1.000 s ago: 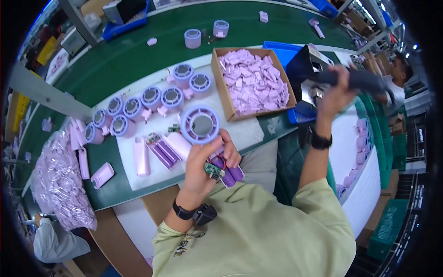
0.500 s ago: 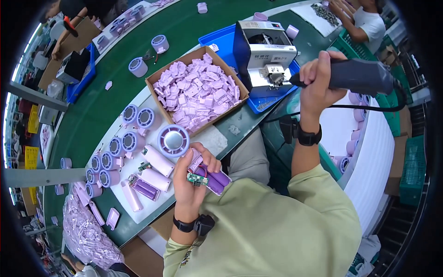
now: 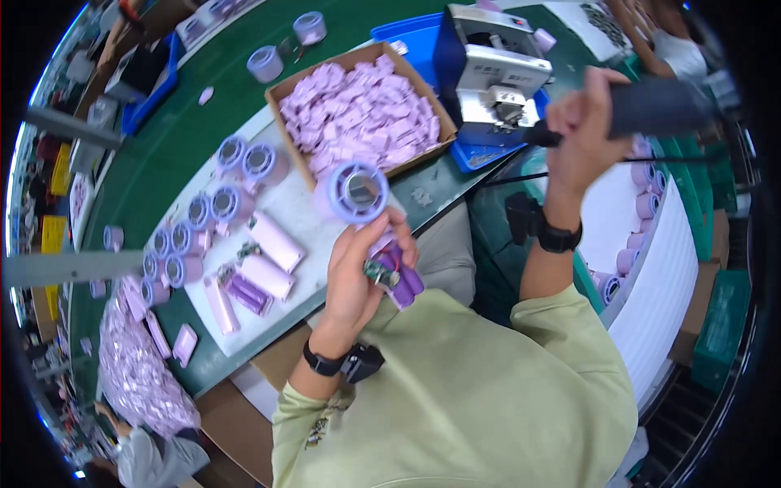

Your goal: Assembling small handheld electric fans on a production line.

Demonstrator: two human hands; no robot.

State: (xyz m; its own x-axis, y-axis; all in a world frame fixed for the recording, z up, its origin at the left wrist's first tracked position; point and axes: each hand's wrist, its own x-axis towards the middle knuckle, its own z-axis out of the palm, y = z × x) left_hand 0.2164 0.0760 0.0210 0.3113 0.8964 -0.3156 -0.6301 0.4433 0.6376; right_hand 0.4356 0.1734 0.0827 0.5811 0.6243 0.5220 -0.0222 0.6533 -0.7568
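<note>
My left hand (image 3: 348, 272) is closed around a lilac handheld fan (image 3: 356, 192), its round head tilted up. Its handle lies open, showing purple battery cells (image 3: 404, 283), thin wires and a green circuit board (image 3: 380, 272). In my right hand (image 3: 587, 130) is a dark electric screwdriver (image 3: 663, 107), blurred by motion, with its cable trailing right. The screwdriver's tip end points left, close to the front of a silver and black screw feeder (image 3: 495, 77); whether they touch I cannot tell.
A cardboard box (image 3: 423, 157) of small lilac plastic parts stands ahead. Left of it are several fan heads (image 3: 232, 202) and handle shells (image 3: 275, 241) on a white sheet. A plastic bag (image 3: 142, 378) lies at lower left. Co-workers sit at the far right and lower left.
The fan in my left hand has shifted up and right, its head tilting more. My right hand and the screwdriver have moved slightly right and blurred. The whole view has shifted too.
</note>
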